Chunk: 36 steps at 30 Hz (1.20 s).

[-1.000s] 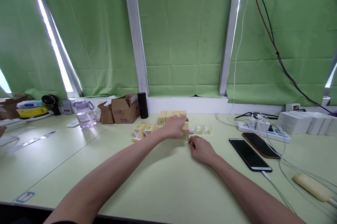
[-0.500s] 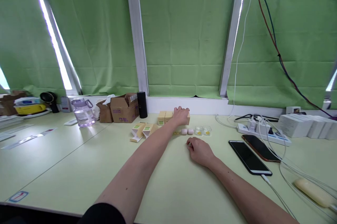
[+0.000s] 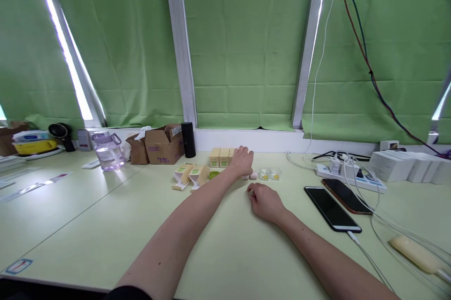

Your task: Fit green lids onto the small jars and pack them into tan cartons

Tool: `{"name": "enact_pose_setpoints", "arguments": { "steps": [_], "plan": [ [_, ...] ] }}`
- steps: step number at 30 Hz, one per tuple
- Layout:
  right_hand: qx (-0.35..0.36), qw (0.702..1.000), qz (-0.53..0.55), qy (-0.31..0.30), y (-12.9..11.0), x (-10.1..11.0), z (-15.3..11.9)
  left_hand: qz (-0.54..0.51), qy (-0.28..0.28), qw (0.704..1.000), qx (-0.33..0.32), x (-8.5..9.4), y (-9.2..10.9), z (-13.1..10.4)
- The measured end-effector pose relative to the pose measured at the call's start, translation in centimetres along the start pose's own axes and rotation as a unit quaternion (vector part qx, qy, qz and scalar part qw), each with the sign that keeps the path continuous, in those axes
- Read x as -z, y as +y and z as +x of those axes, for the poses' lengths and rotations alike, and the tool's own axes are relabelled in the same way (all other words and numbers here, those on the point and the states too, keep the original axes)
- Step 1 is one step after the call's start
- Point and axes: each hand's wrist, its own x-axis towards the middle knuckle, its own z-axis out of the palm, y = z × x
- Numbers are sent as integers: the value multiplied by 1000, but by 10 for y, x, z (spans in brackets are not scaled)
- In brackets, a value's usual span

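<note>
My left hand (image 3: 242,160) reaches over the right end of a row of small cream boxes (image 3: 224,157) with green labels, fingers slightly apart. Its fingertips are partly hidden, and I see nothing held in it. My right hand (image 3: 267,202) rests on the table closer to me, fingers curled together; anything inside is hidden. Just beyond it, small pink cylinders (image 3: 253,175) are partly covered by my left hand. Beside them stand two clear round containers (image 3: 270,174) with yellow centres. Opened cream cartons (image 3: 183,176) and a green item (image 3: 213,174) lie left of my left forearm.
Two phones (image 3: 333,209) (image 3: 347,196) lie to the right, by a white power strip (image 3: 350,178) with trailing cables. White boxes (image 3: 391,166) stand behind. At the left are a cardboard box (image 3: 164,146), a black cylinder (image 3: 188,140) and a purple water bottle (image 3: 108,152).
My left hand has come down slightly toward me and now covers the right end of the box row and part of the pink cylinders. My right hand stays nearly still. The view has shifted a little.
</note>
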Motion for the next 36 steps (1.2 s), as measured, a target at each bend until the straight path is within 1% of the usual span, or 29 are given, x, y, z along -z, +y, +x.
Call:
{"name": "enact_pose_setpoints", "arguments": {
  "steps": [4,7,13,25,32,36],
  "plan": [
    [1,1000,-2,4,0,-2,-1,-7,-26,1000,10,0,14,-8],
    [2,1000,0,6,-1,-3,0,-12,-36,999,16,-4,17,-12],
    [2,1000,0,5,-3,-2,-1,-21,-33,999,16,-12,16,-14],
    [1,1000,-7,-6,-4,-1,-1,-52,-39,996,66,-20,15,-1],
    [5,1000,-8,-2,-4,-1,-1,-59,-45,994,74,-21,13,3],
    [2,1000,-10,-8,-5,1,-1,-63,-45,994,77,-18,14,0]
  ]
}}
